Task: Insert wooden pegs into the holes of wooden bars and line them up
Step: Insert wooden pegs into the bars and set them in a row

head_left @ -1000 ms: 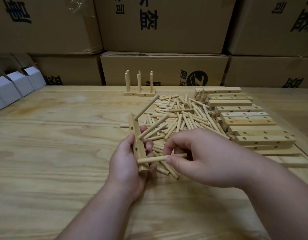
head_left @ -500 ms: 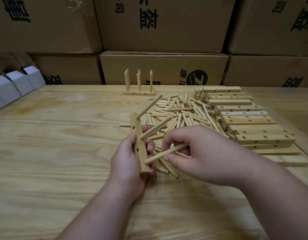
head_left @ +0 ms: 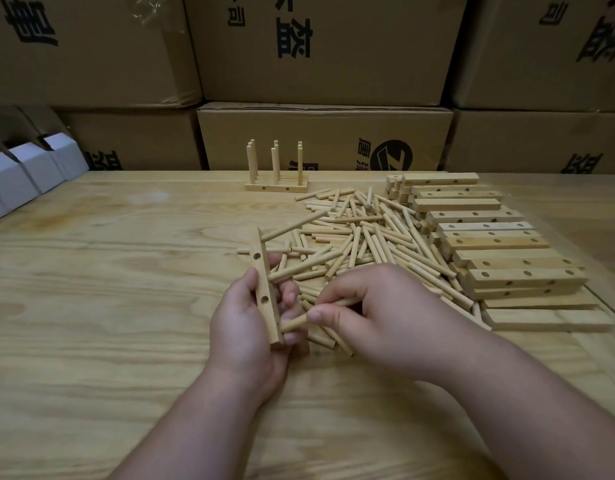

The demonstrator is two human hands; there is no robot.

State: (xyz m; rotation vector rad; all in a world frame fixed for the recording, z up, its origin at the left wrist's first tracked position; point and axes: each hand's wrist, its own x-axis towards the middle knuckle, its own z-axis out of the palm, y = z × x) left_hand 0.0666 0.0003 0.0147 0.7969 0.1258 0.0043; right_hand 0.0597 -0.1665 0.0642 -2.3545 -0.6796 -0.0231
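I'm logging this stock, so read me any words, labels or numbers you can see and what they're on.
"Z", roughly, in a black circle: lower middle cardboard box.
Black Chinese characters on the stacked cardboard boxes: upside down, partly cropped, unreadable.
No other text.

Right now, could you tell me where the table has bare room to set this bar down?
Bare table lies left of the left hand, up to the white boxes, and along the near edge. The peg pile and stacked bars crowd the right.
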